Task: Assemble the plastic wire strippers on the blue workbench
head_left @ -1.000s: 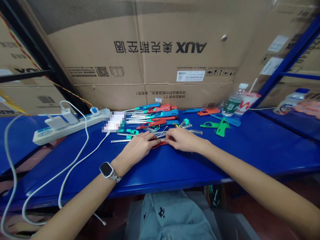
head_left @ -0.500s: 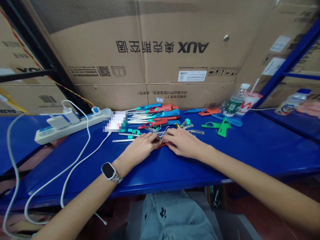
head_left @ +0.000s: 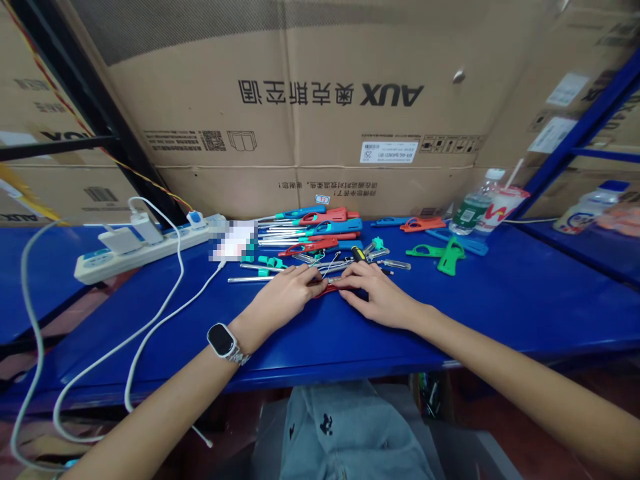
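My left hand (head_left: 293,291) has its fingers closed on the left end of a red plastic casing (head_left: 329,289), low on the blue tabletop. At the casing's right end, my right hand (head_left: 373,291) touches it with its fingertips, thumb apart below. Thin white wires rise between the hands. Just beyond them lie a yellow-and-black tool (head_left: 359,254), clear plastic parts and metal rods. Behind these is a pile of lighters with red and blue handles (head_left: 335,227). Small details between my fingertips are hidden.
A white power strip (head_left: 100,265) with plugs and cables lies at the left. Green casings (head_left: 450,256), a water bottle (head_left: 470,212) and a red-and-white cup (head_left: 501,208) stand or lie at the right. A large cardboard box (head_left: 320,53) closes off the back.
The fingers of my right hand have spread a little and shifted on the casing, showing more of the yellow-and-black tool. The view has shifted slightly.
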Demonstrator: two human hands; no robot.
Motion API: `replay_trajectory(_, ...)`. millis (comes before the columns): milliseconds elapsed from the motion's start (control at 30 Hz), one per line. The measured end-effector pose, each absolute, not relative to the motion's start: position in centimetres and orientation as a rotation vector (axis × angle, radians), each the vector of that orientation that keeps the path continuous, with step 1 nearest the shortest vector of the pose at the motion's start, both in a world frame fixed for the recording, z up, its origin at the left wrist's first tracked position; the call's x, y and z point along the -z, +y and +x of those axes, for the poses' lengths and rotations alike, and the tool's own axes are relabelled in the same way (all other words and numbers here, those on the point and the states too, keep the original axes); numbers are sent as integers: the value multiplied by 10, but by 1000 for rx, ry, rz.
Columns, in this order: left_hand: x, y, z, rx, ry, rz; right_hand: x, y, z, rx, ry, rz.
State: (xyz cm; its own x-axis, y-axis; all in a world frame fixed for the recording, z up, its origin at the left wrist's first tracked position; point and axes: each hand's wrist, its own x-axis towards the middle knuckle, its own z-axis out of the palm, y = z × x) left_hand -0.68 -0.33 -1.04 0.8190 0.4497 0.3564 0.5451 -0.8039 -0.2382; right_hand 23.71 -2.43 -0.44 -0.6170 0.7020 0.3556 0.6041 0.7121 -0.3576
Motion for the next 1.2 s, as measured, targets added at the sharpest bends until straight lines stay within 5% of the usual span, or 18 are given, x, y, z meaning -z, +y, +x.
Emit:
replay_trajectory(567,8,-8,-4,380,-768,-2704,3,-23,215,-271,-2264,-1262)
replay_trajectory(1200,9,-11,-2,451,-809,-2754,5,-26,231,-268,-2356,-994)
